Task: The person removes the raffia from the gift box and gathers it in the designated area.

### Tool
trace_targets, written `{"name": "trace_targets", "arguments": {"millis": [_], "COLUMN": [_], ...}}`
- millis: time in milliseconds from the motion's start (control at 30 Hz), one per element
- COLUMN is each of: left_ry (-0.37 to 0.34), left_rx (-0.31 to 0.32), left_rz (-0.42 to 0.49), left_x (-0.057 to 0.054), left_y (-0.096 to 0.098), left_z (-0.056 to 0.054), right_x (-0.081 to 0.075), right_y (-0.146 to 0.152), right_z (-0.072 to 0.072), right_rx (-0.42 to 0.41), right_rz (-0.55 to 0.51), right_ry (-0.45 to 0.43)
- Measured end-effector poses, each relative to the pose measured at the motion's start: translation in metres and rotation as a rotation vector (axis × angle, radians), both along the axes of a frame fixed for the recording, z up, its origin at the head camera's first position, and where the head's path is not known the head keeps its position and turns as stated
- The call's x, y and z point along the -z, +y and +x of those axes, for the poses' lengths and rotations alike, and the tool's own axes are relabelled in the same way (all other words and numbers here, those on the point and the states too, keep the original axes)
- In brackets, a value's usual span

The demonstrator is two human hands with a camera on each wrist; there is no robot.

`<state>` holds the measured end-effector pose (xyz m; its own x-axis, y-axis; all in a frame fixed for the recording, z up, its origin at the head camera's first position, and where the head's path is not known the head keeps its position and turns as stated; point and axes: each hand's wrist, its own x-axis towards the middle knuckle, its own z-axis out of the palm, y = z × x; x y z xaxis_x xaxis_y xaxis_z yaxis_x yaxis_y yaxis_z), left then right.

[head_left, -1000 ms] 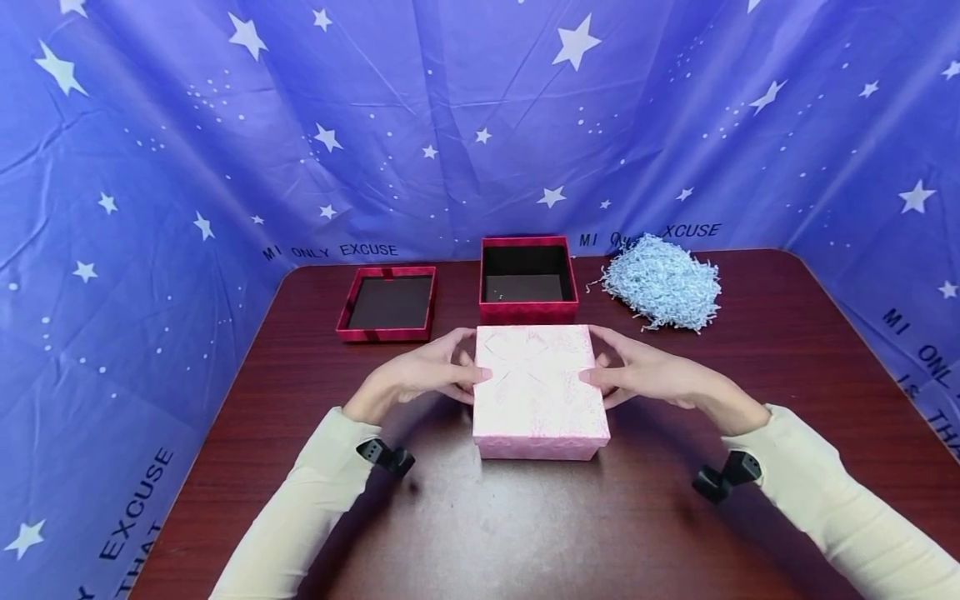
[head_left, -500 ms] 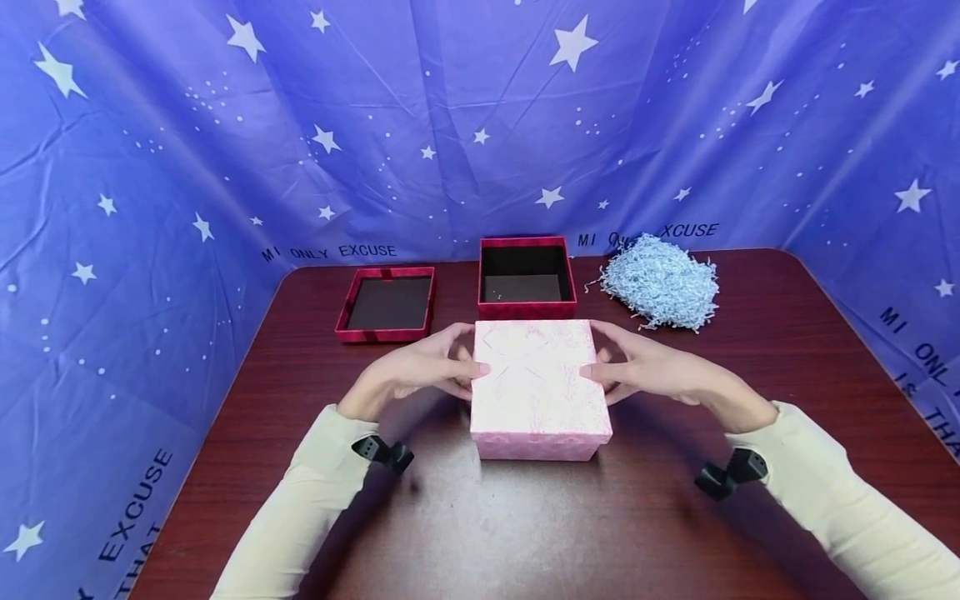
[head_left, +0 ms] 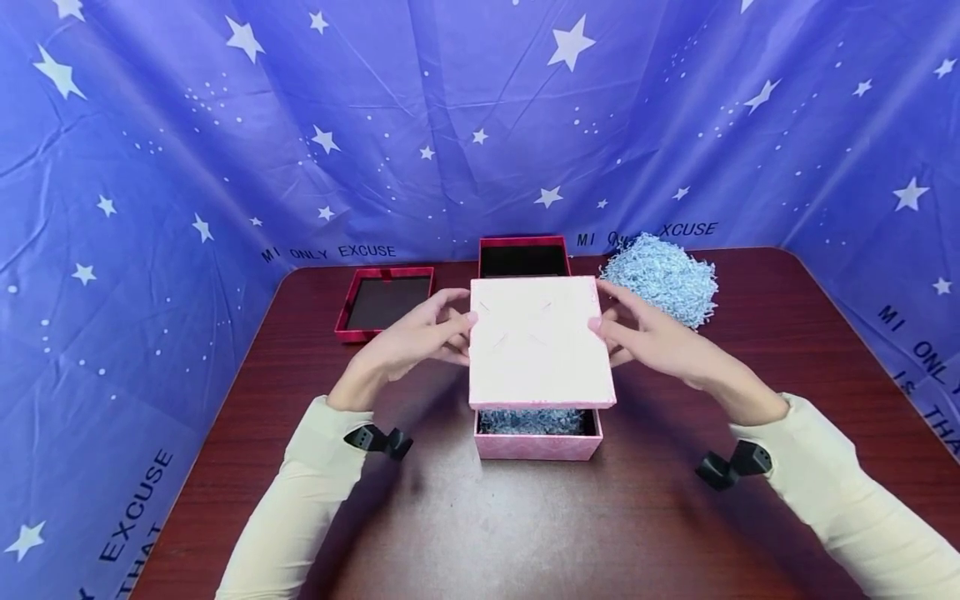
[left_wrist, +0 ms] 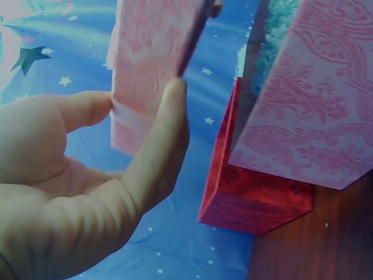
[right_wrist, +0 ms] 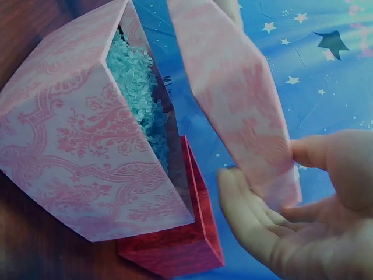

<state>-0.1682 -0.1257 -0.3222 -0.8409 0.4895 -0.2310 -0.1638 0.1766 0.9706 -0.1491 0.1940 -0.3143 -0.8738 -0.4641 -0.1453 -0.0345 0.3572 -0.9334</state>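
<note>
Both hands hold a pale pink patterned lid [head_left: 542,346] by its opposite sides, raised above the pink box [head_left: 538,447]. The left hand [head_left: 408,340] pinches the lid's left side, thumb on top and fingers at the edge. On the other side the right hand [head_left: 656,342] grips it the same way. Light blue shredded paper [right_wrist: 137,87] shows inside the pink box in the right wrist view. From the head view most of the box opening is hidden under the lid. In the left wrist view a clear gap separates the lid from the box.
Behind the pink box stands an uncovered red box [head_left: 523,257] with a dark inside, partly hidden by the lid. A red lid [head_left: 390,302] lies upturned at the back left. A heap of blue shredded paper [head_left: 663,279] sits at the back right of the wooden table [head_left: 787,375].
The pink lid has come up off the pink box and moved away from the person, with both hands holding it. The box has stayed on the table, its blue shredded paper now showing.
</note>
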Motion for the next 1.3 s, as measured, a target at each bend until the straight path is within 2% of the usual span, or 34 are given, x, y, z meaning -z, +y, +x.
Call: {"name": "trace_targets", "arguments": {"millis": [200,300,400,533,667,767,833,933,1033,1167,1300], "left_ry": [0.084,0.167,0.286,0.394,0.389,0.348,0.314,0.236,0.176,0.158,0.164], "left_rx": [-0.096,-0.131,-0.16,-0.182,-0.166,-0.146,-0.144,-0.153,-0.169,-0.213,-0.249], "left_rz": [0.007,0.02,0.002,-0.05,-0.02,0.056,0.113,0.212,0.277,0.267,0.227], "left_x": [-0.008,-0.01,-0.013,-0.016,-0.016,-0.014,-0.013,-0.012,-0.012,-0.012,-0.011], "left_y": [0.002,0.002,0.003,0.002,0.001,0.0,-0.001,-0.003,-0.005,-0.008,-0.012], "left_z": [0.0,-0.001,-0.002,-0.002,-0.002,-0.003,-0.003,-0.004,-0.005,-0.008,-0.011], "right_x": [-0.01,-0.014,-0.017,-0.016,-0.013,-0.011,-0.009,-0.007,-0.005,-0.004,-0.004], "right_y": [-0.004,-0.004,-0.006,-0.008,-0.01,-0.012,-0.013,-0.015,-0.016,-0.02,-0.026], "right_z": [0.0,0.001,0.002,0.003,0.003,0.004,0.004,0.005,0.005,0.005,0.005], "right_rx": [0.134,0.198,0.254,0.285,0.301,0.338,0.363,0.365,0.343,0.317,0.295], "right_rz": [0.015,0.032,0.043,-0.001,-0.058,-0.015,0.025,0.034,-0.035,-0.197,-0.398], "right_ry": [0.162,0.179,0.207,0.307,0.466,0.593,0.634,0.626,0.576,0.469,0.28]}}
